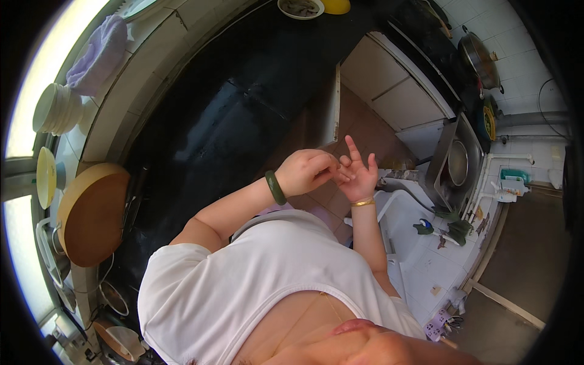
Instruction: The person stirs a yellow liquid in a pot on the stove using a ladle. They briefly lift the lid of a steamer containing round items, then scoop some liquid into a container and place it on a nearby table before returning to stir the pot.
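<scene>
My left hand (306,169), with a dark green bangle (276,187) at its wrist, is held in front of my waist. Its fingers are bent, and their tips meet the curled fingers of my right hand (358,175). My right palm is turned up; its index finger and thumb stand out apart, and a gold bracelet (362,202) circles the wrist. Whether anything small sits between the left fingertips is hidden. Both hands are raised above the brown tiled floor (325,194), beside a black countertop (219,118).
Left, a round wooden chopping board (93,214) leans near stacked white bowls (57,109) and a purple cloth (100,54). A bowl with food (301,8) stands at the far end. An open cabinet door (336,105) juts out ahead. Right are a steel sink (449,173) and a lidded pan (479,59).
</scene>
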{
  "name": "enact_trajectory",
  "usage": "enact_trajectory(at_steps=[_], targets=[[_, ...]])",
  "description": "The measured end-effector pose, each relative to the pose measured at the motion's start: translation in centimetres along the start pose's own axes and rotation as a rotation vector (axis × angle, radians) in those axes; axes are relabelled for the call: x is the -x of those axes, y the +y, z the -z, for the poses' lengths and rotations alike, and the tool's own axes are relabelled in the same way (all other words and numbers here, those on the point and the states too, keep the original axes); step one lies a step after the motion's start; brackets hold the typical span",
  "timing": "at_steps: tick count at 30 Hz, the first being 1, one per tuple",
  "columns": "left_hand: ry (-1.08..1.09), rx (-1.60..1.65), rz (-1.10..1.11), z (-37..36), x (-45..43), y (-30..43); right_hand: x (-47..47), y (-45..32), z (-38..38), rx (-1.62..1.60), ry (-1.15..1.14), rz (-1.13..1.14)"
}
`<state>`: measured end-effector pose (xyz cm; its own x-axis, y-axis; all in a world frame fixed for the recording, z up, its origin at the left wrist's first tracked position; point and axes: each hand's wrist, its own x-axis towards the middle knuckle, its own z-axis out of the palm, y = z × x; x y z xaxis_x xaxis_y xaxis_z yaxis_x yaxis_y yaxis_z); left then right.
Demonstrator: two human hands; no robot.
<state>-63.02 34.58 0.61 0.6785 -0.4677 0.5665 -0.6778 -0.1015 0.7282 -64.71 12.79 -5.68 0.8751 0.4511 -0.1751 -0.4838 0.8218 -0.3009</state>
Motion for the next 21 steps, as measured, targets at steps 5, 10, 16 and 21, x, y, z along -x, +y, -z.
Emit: enact_trajectory(at_steps=[5, 10, 16, 21], targets=[[-0.185, -0.062, 0.124, 2.0, -2.6, -5.4, -6.7, -3.0, 11.4, 0.643, 0.8, -0.058], [-0.153, -0.681, 0.571, 1.5, -0.2, -12.0, -12.3, -2.8, 19.4, 1.079, 0.862, -0.248], [0.073, -1.128, 1.097, -3.5, -3.5, -25.8, -13.4, -4.1, 17.5, 1.161, 0.286, -0.707], [-0.244, -0.594, 0.359, -11.5, -11.8, -27.5, -13.0, -12.7, 18.2, 1.314, 0.031, -1.004]])
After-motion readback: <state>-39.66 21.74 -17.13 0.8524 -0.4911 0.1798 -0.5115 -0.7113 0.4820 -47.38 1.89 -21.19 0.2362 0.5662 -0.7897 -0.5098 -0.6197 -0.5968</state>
